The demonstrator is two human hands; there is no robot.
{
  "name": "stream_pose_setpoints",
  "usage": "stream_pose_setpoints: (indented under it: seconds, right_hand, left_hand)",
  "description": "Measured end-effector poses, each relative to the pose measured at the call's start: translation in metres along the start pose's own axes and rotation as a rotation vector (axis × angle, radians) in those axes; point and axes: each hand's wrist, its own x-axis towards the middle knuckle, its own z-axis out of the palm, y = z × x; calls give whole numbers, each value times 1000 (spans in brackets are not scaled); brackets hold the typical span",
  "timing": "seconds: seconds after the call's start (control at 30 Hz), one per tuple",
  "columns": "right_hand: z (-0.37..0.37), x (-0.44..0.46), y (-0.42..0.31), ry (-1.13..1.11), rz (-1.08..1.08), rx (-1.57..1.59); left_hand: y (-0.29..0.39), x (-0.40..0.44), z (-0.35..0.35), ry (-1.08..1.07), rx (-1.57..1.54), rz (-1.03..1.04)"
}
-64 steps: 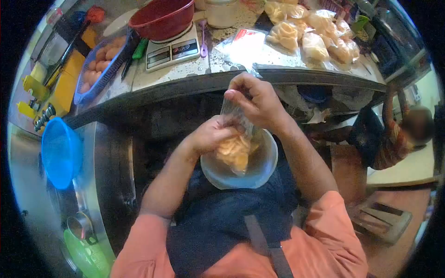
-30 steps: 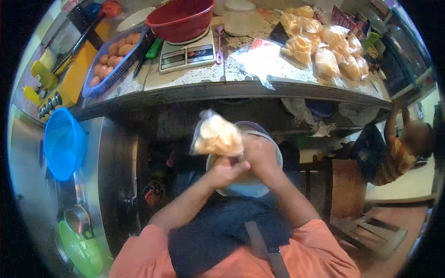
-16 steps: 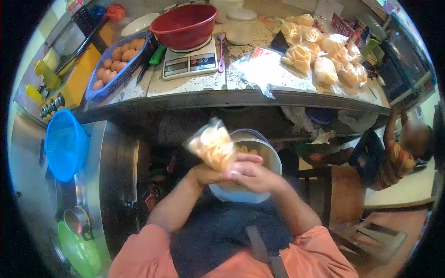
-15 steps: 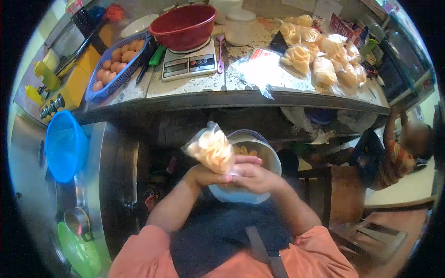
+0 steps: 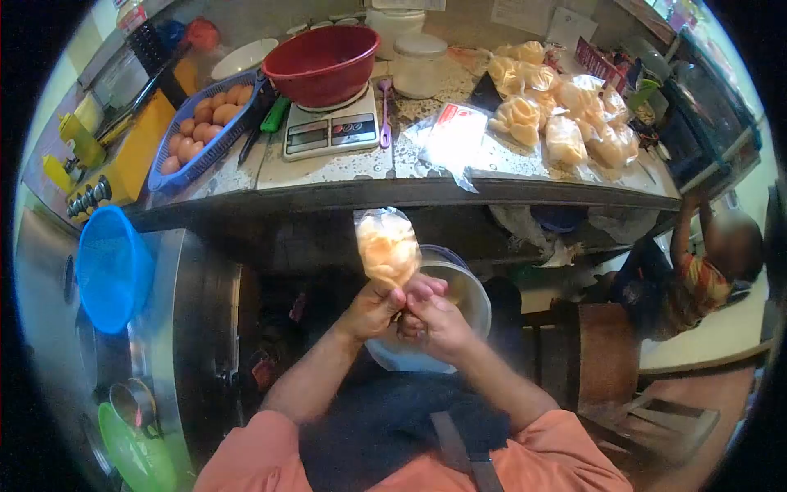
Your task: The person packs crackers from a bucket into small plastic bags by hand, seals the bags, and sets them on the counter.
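Observation:
A clear plastic bag (image 5: 388,248) full of pale yellow pieces stands upright above my hands. My left hand (image 5: 375,310) is closed round the gathered lower end of the bag. Against it, my right hand (image 5: 436,320) pinches the same end, fingers curled. Both hands touch and are over a white bucket (image 5: 477,316) in front of my apron; its contents are mostly hidden by my hands. On the counter lie several similar filled bags (image 5: 566,141) and a stack of flat clear bags (image 5: 455,135) with a red label.
A scale (image 5: 330,131) carries a red basin (image 5: 321,66), beside a purple spoon (image 5: 385,115), a lidded tub (image 5: 419,67) and a blue basket (image 5: 197,135) of eggs. A blue basin (image 5: 115,269) stands at left. Another person (image 5: 697,279) is at the right.
The filled bag has gone from hanging low over the bucket to standing upright, knotted-end side down in my hands. My fingers have closed more tightly together since half a second ago.

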Motion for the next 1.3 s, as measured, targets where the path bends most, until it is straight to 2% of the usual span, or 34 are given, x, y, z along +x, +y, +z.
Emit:
stream_pose_setpoints:
  seconds: [0.1,0.2,0.3,0.4,0.5,0.6,0.7,0.8,0.9,0.97,1.0,1.07,1.1,1.17,1.3]
  right_hand:
    - [36,-2,-13,327,-108,-177]
    - [24,-9,-12,349,-333,-777]
    - [27,-18,-25,370,-732,-1744]
    - [46,-36,-50,291,-626,-2083]
    - [59,-52,-71,146,-712,-2221]
    - [63,-60,-73,-6,-904,-2251]
    - [62,-59,-68,-74,-832,-2237]
    - [35,-47,-61,44,-689,-2075]
    - [18,-41,-56,168,-638,-2010]
    - [11,-34,-49,230,-653,-1962]
    - [14,-34,-52,214,-581,-1944]
    - [23,-36,-59,184,-438,-1900]
    - [19,-35,-59,156,-521,-1889]
    - [9,-31,-60,100,-687,-1864]
    - [19,-38,-75,-44,-655,-1917]
  left_hand:
    - [3,4,6,63,92,77]
    - [-2,-2,6,151,263,87]
    - [-1,-4,13,313,419,-57]
    - [2,-4,15,368,736,-121]
    - [20,0,27,186,1132,-212]
    - [47,6,51,-181,1520,-426]
    - [58,6,61,-319,1622,-487]
    - [38,3,49,-50,1532,-311]
    - [30,6,46,267,1092,-417]
    - [21,2,41,359,1039,-413]
    - [17,0,39,405,1012,-409]
    - [12,-4,39,432,841,-372]
    - [12,-4,38,443,755,-353]
    - [15,-3,39,422,838,-392]
    - [28,2,48,365,897,-411]
